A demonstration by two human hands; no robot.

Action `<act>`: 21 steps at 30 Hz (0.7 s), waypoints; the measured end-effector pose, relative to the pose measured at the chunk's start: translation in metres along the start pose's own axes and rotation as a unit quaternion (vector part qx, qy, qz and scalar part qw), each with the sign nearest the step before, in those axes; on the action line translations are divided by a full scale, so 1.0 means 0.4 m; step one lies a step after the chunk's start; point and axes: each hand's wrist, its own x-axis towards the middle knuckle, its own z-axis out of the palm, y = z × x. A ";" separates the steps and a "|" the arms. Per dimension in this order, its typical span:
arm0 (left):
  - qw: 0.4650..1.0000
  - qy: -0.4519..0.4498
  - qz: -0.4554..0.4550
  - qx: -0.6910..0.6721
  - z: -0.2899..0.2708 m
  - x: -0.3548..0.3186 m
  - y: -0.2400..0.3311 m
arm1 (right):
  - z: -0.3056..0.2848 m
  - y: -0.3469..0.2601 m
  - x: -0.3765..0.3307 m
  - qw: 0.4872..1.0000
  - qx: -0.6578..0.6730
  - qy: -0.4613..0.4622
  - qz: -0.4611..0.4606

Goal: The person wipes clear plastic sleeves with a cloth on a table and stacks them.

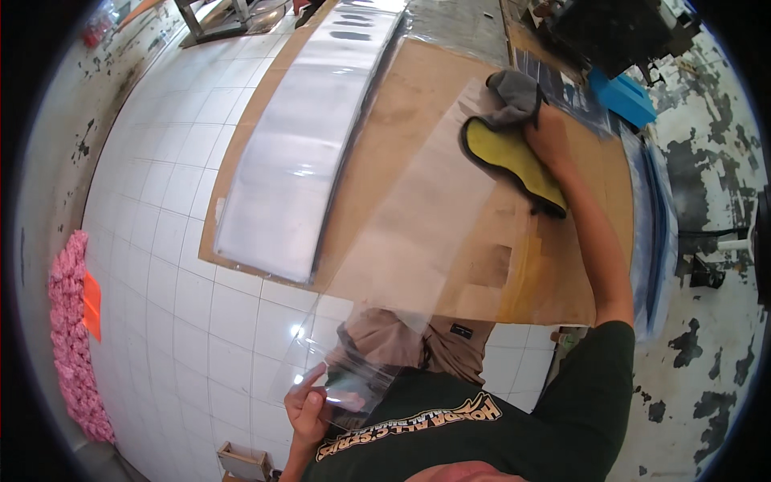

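Observation:
Between thumb and fingers, my left hand (307, 408) pinches the near end of a long clear plastic sheet (422, 221). That end hangs past the table's front edge, close to my body, while the rest lies flat on brown cardboard (426, 96). My right hand (551, 138) grips a two-sided cloth (514, 157), grey on one side and yellow with a dark border on the other. The cloth rests over the sheet's far right part, and my right arm is stretched forward. Left of the sheet lies a long stack of clear plastic sheets (277, 169).
A blue box-like object (622, 98) and a dark machine (614, 32) stand at the far right. More plastic sheets (652, 233) lie along the right side. White tiled floor (177, 257) spreads left, with a pink textured bundle (74, 345) by the wall. A small wooden box (245, 462) sits below.

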 end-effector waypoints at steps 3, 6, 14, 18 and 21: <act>0.992 -0.114 0.050 0.032 0.049 0.021 0.062 | -0.112 -0.044 -0.048 0.978 -0.193 -0.042 -0.064; 0.983 -0.164 0.068 0.049 0.097 0.038 0.090 | -0.242 -0.142 -0.097 0.963 -0.266 -0.009 -0.030; 0.960 -0.214 0.135 0.115 0.260 0.090 0.078 | -0.433 -0.723 -0.346 0.872 0.298 -0.367 -0.124; 0.906 -0.279 0.207 0.241 0.396 0.138 0.071 | -0.480 -0.752 -0.435 0.919 0.232 -0.312 -0.071; 0.847 -0.357 0.258 0.298 0.436 0.144 0.064 | -0.507 -0.728 -0.468 0.926 0.198 -0.316 0.051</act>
